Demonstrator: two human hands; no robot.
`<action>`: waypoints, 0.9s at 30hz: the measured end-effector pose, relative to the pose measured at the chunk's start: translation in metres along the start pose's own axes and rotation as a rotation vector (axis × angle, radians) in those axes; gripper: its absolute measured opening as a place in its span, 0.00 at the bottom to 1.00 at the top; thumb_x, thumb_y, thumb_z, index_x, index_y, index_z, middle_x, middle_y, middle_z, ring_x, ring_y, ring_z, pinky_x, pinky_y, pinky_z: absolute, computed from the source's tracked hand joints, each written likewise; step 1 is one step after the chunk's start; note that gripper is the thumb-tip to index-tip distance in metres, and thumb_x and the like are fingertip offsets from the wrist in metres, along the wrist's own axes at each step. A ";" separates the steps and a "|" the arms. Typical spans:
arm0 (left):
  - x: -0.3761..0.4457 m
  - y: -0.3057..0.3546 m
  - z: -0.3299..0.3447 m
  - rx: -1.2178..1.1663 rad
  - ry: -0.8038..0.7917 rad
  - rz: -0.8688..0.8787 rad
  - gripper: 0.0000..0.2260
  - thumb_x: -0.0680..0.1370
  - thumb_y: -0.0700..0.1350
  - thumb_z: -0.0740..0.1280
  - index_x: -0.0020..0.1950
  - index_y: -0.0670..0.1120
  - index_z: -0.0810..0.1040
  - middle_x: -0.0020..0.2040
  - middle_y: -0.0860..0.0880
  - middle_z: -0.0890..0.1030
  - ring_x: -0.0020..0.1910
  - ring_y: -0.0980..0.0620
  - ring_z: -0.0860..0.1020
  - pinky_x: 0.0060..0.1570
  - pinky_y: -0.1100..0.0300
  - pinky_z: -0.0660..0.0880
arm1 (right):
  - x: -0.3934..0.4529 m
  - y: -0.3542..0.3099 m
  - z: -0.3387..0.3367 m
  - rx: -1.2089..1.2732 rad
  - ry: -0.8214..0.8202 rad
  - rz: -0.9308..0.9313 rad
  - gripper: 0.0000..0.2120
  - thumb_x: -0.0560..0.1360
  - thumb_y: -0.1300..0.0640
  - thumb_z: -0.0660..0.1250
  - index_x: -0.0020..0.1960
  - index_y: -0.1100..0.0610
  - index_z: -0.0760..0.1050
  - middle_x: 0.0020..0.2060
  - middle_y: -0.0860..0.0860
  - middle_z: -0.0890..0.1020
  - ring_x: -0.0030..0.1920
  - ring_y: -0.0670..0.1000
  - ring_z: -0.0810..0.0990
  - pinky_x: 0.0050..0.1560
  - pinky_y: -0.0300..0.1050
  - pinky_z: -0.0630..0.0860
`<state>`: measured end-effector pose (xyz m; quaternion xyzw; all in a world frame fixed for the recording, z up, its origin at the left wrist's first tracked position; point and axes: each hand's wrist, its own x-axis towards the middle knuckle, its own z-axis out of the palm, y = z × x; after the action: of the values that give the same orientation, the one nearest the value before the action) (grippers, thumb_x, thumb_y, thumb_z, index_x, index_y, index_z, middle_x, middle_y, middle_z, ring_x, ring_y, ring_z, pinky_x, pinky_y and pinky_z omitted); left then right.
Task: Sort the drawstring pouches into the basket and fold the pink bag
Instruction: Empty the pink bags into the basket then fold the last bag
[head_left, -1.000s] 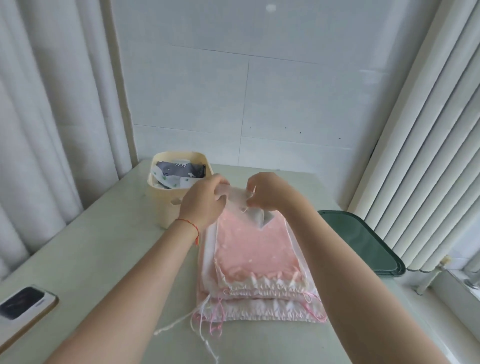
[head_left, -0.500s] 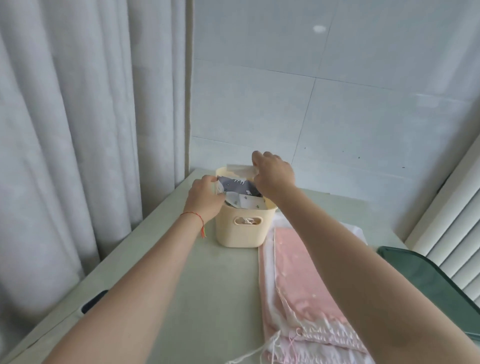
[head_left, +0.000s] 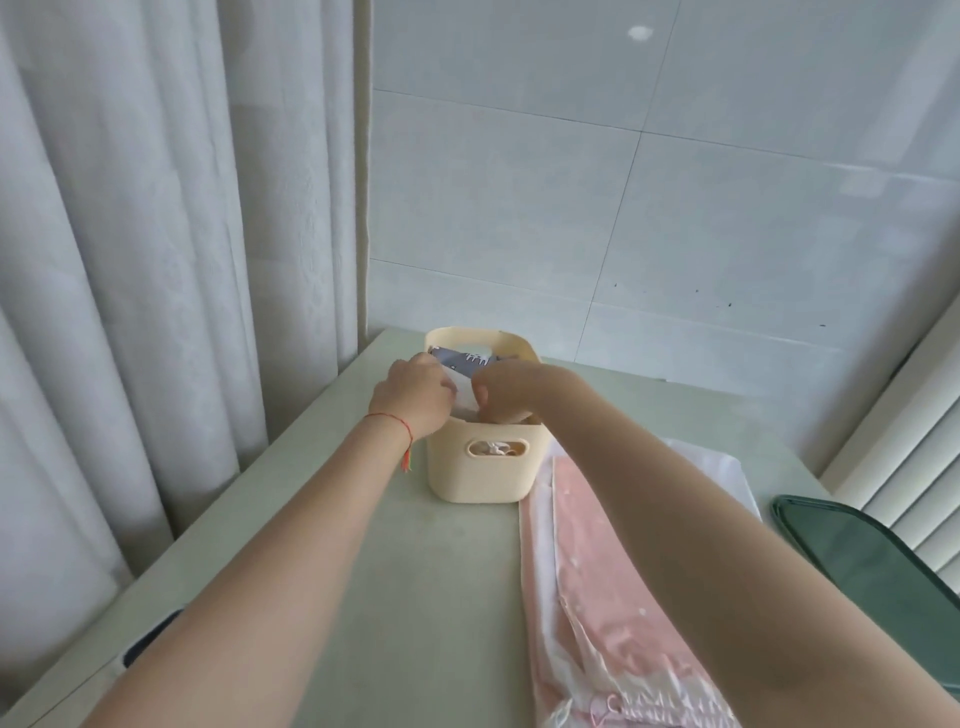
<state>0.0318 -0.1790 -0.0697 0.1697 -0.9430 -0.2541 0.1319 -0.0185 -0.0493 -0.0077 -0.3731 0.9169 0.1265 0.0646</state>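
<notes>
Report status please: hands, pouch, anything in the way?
Both hands, left and right, pinch white pouch at basket rim. Pink bag flat, right of basket. Nothing blocking.

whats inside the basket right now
The basket holds a grey printed pouch at the back and a white pouch that both hands press in. Anything deeper is hidden.

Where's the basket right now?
Head view: the cream basket stands centre-frame on the table, far-left of the pink bags, under both hands.
</notes>
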 end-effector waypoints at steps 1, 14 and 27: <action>-0.001 0.005 -0.005 0.135 -0.088 -0.025 0.19 0.75 0.48 0.56 0.64 0.52 0.77 0.65 0.48 0.74 0.65 0.45 0.70 0.58 0.52 0.67 | -0.001 -0.001 0.000 0.081 -0.002 0.019 0.11 0.81 0.57 0.57 0.60 0.58 0.72 0.41 0.51 0.74 0.41 0.54 0.75 0.36 0.42 0.67; -0.067 0.078 -0.004 0.184 0.390 0.296 0.11 0.76 0.43 0.60 0.38 0.45 0.80 0.43 0.48 0.80 0.52 0.43 0.72 0.48 0.53 0.67 | -0.084 0.053 0.021 0.463 0.453 0.128 0.12 0.78 0.58 0.54 0.47 0.59 0.75 0.47 0.54 0.78 0.49 0.57 0.75 0.44 0.46 0.70; -0.180 0.127 0.066 0.228 -0.793 0.294 0.23 0.66 0.58 0.77 0.57 0.57 0.77 0.51 0.58 0.79 0.50 0.55 0.80 0.54 0.53 0.80 | -0.250 0.069 0.117 0.265 -0.303 0.087 0.31 0.68 0.39 0.74 0.65 0.52 0.71 0.59 0.48 0.77 0.56 0.52 0.77 0.56 0.48 0.76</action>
<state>0.1412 0.0226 -0.0881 -0.0634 -0.9568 -0.1725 -0.2252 0.1145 0.1980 -0.0536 -0.2979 0.9206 0.0622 0.2445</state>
